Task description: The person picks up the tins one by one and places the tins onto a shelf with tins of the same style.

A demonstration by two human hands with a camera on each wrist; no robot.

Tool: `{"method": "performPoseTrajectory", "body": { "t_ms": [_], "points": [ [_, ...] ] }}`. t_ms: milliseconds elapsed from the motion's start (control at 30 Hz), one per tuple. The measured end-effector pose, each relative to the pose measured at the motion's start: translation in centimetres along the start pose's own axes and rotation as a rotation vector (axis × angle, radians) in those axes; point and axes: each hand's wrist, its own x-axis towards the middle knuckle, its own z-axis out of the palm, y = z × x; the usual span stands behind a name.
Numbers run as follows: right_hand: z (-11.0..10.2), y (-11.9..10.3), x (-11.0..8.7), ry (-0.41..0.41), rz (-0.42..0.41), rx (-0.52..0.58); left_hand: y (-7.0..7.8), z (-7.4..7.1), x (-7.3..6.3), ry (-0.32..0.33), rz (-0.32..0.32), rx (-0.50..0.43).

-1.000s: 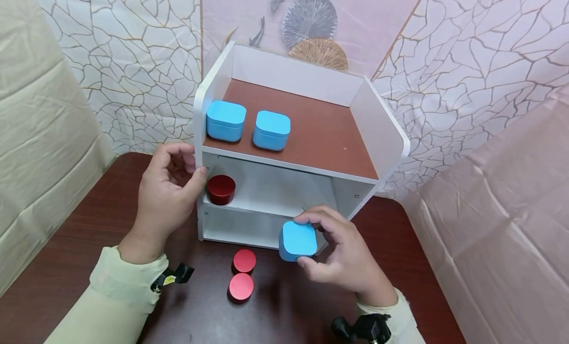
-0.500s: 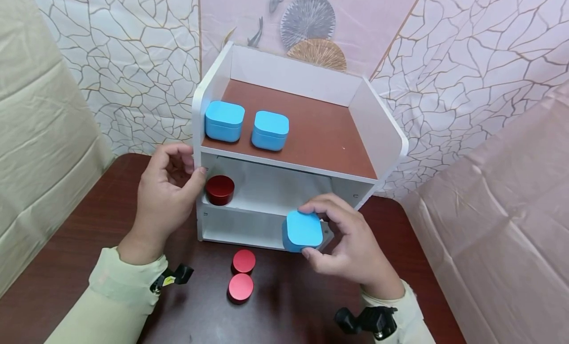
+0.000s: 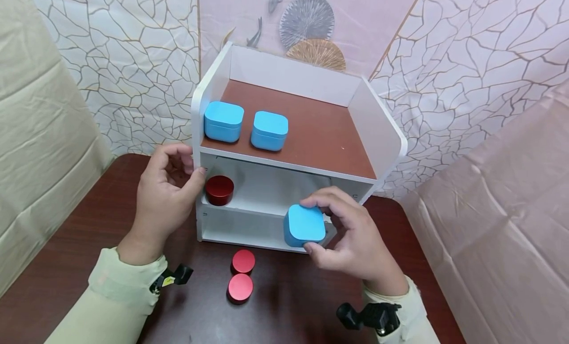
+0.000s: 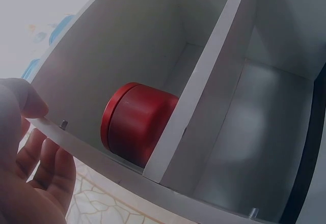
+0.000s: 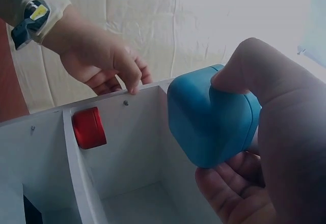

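My right hand pinches a blue rounded-square tin between thumb and fingers, in front of the shelf's lower openings. In the right wrist view the lidded tin is held tilted. My left hand grips the left side panel of a small white shelf unit, thumb on its front edge. Two more blue tins, one by the left wall and another beside it, stand on the brown top. A round red tin sits at the left of the middle shelf, lying close to the divider in the left wrist view.
Two round red tins, one behind the other, stand on the dark brown table in front of the unit. Patterned cloth hangs behind, and plain cloth hangs at both sides.
My right hand has raised the blue tin and moved it slightly right and toward the shelf. The left hand keeps its place on the side panel; the other tins stay put.
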Motion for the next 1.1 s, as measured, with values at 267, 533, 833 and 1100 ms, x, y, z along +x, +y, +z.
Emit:
{"method": "performPoseTrajectory", "body": {
  "t_ms": [267, 533, 833, 1100],
  "points": [
    [-0.2, -0.3, 0.5, 0.004, -0.021, 0.022, 0.0, 0.0, 0.0, 0.002, -0.001, -0.002],
    [-0.5, -0.5, 0.9, 0.004, -0.02, 0.007, 0.1, 0.0, 0.0, 0.0, 0.0, 0.0],
    [-0.8, -0.8, 1.2, -0.003, 0.015, -0.01, 0.0, 0.0, 0.0, -0.002, -0.003, 0.0],
    [-1.1, -1.1, 1.6, 0.0, 0.023, -0.017, 0.0, 0.0, 0.0, 0.002, -0.002, 0.005]
  ]
}}
